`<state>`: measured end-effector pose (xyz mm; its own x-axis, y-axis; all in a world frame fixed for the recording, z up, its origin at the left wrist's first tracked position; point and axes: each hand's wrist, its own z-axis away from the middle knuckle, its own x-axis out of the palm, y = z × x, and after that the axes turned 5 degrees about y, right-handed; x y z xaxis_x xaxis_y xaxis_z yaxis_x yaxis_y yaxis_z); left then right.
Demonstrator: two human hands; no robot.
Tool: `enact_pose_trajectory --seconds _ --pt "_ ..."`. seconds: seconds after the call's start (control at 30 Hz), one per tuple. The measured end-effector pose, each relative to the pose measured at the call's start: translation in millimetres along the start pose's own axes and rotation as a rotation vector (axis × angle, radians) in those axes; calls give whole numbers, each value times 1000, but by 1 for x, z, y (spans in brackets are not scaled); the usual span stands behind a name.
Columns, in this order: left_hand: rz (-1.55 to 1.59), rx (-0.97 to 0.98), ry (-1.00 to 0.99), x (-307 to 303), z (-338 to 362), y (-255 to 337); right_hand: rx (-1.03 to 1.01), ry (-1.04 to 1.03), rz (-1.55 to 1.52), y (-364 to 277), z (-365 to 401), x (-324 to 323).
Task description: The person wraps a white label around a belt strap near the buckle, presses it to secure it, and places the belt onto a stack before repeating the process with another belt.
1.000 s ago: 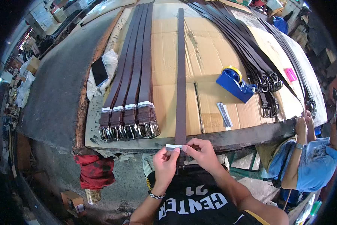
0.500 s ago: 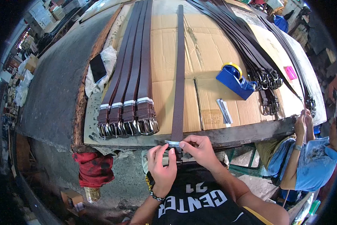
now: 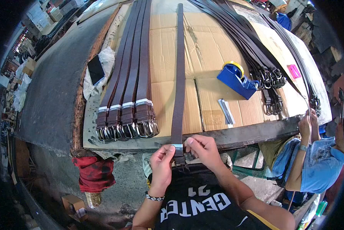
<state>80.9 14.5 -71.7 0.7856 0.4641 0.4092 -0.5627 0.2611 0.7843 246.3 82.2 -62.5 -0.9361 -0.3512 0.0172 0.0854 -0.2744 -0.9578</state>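
A long dark brown belt (image 3: 178,84) lies lengthwise across the cardboard, its near end hanging over the table edge towards my body. A small white printed label (image 3: 177,146) lies flat across the belt near that end. My left hand (image 3: 162,163) pinches the belt's left edge at the label, thumb on top. Just off the right edge is my right hand (image 3: 203,151), fingers curled and thumb close to the index finger; whatever may be between them is hidden. Loose label strips (image 3: 226,112) rest on the cardboard to the right.
Bundled belts with labels and silver buckles (image 3: 128,128) lie left. A blue tape dispenser (image 3: 237,81) stands right, near more buckled belts (image 3: 269,78). A phone (image 3: 96,71) rests on plastic at left. A co-worker in a blue shirt (image 3: 321,165) works at the right edge.
The label, earlier stretched between both hands with its left end sticking out, now lies flat across the belt. My left hand has closed on the belt's edge; my right has drawn slightly right.
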Motion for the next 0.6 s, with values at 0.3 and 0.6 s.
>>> enact_pose_trajectory --seconds 0.3,0.6 --pt "708 -602 -473 -1 5 -1 269 -238 -366 -14 -4 -6" --pt "-166 46 -144 -12 3 12 -47 -7 14 -14 0 -1"
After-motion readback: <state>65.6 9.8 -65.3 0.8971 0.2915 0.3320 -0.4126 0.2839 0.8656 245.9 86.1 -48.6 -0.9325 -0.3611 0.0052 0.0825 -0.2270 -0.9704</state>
